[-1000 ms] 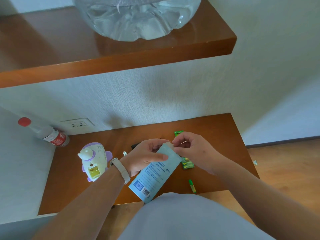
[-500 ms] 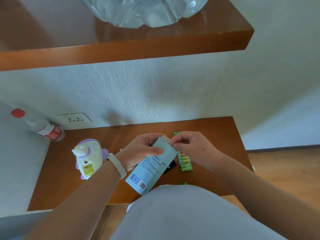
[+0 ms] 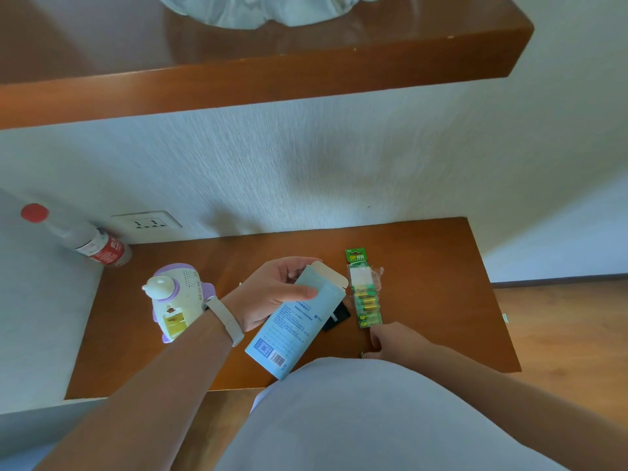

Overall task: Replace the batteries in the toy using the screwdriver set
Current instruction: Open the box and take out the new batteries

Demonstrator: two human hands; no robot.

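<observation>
Toy [image 3: 174,300] lies on the table [image 3: 428,266], just left of the left hand [image 3: 272,294].
That hand grips the blue box [image 3: 299,321]; the right hand [image 3: 394,339] is below the battery pack [image 3: 364,294], its grasp unclear.

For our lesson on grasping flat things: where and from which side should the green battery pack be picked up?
Probably pinch the right edge of the battery pack, coming from the right. It lies flat; the blue box in the left hand crowds its left side, and the right hand is close.
</observation>
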